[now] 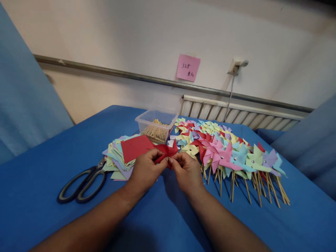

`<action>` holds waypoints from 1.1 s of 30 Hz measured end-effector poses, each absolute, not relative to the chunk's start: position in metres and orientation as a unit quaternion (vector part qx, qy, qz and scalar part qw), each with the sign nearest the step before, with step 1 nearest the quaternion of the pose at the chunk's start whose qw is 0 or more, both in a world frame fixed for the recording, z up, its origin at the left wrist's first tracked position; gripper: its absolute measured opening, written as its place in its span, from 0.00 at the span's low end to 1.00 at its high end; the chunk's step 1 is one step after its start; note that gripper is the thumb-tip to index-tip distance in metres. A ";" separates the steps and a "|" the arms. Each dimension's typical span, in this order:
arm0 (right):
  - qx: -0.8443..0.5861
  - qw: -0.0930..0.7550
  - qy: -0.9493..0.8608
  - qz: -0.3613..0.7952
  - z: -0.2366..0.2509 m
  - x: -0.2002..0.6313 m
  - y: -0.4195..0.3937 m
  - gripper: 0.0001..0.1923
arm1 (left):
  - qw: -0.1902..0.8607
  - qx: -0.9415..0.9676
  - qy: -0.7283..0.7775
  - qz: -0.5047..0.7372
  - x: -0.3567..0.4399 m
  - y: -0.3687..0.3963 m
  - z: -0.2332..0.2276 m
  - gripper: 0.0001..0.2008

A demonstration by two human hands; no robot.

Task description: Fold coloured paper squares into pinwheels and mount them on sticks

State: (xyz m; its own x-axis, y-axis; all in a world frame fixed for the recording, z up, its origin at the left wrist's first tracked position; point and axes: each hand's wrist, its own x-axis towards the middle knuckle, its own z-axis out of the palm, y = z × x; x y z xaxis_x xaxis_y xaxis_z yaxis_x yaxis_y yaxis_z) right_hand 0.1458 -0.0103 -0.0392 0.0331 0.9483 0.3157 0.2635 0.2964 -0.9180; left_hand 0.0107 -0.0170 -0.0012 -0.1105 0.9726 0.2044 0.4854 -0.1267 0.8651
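Note:
A red paper pinwheel (168, 149) is held above the blue table between my two hands. My left hand (148, 166) pinches its left side, with thumb and fingers closed on the paper. From the right, my right hand (187, 171) grips the pinwheel near its centre, where a small shiny pin head shows between the thumbs. The fingers hide much of the lower part of the paper. Just left of my left hand, a red paper square (135, 147) tops a stack of pastel paper sheets (115, 155).
Scissors (85, 185) lie left of the stack. Behind it stands a clear plastic box (143, 122) of wooden sticks (156, 129). Many finished pinwheels on sticks (222, 157) are piled at the right. A radiator (217, 110) and a pink note (188, 67) are at the wall.

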 end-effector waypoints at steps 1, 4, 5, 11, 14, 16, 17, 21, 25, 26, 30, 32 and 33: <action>-0.493 0.523 -0.612 0.329 -0.039 0.146 -0.011 0.05 | 0.271 0.606 0.602 0.443 0.011 -0.018 -0.001 0.08; -0.489 0.528 -0.613 0.327 -0.038 0.146 -0.011 0.05 | 0.274 0.602 0.602 0.448 0.012 -0.020 -0.002 0.08; -0.489 0.529 -0.613 0.324 -0.038 0.146 -0.012 0.05 | 0.277 0.601 0.600 0.450 0.012 -0.020 -0.002 0.08; -0.501 0.525 -0.606 0.326 -0.040 0.146 -0.010 0.05 | 0.289 0.605 0.589 0.451 0.012 -0.019 -0.004 0.08; -0.500 0.523 -0.615 0.314 -0.041 0.146 -0.010 0.05 | 0.312 0.609 0.570 0.455 0.011 -0.018 -0.004 0.06; -0.499 0.524 -0.620 0.304 -0.040 0.146 -0.010 0.05 | 0.324 0.608 0.563 0.457 0.011 -0.019 -0.002 0.06; -0.498 0.524 -0.621 0.302 -0.040 0.147 -0.011 0.05 | 0.328 0.607 0.561 0.457 0.011 -0.019 -0.001 0.06; -0.500 0.527 -0.611 0.315 -0.039 0.147 -0.013 0.05 | 0.345 0.604 0.552 0.460 0.012 -0.020 0.000 0.06; -0.530 0.574 -0.538 0.316 -0.036 0.145 -0.011 0.16 | 0.368 0.593 0.533 0.479 0.011 -0.019 -0.001 0.06; -0.535 0.592 -0.509 0.323 -0.036 0.144 -0.010 0.23 | 0.372 0.589 0.529 0.485 0.010 -0.018 -0.001 0.07; -0.448 0.617 -0.409 0.501 -0.033 0.141 -0.006 0.28 | 0.391 0.575 0.512 0.504 0.008 -0.017 -0.001 0.07; -0.375 0.587 -0.387 0.604 -0.033 0.139 -0.006 0.21 | 0.406 0.567 0.507 0.507 0.008 -0.017 -0.001 0.08; -0.348 0.578 -0.380 0.632 -0.034 0.139 -0.007 0.18 | 0.413 0.562 0.505 0.508 0.008 -0.017 -0.002 0.08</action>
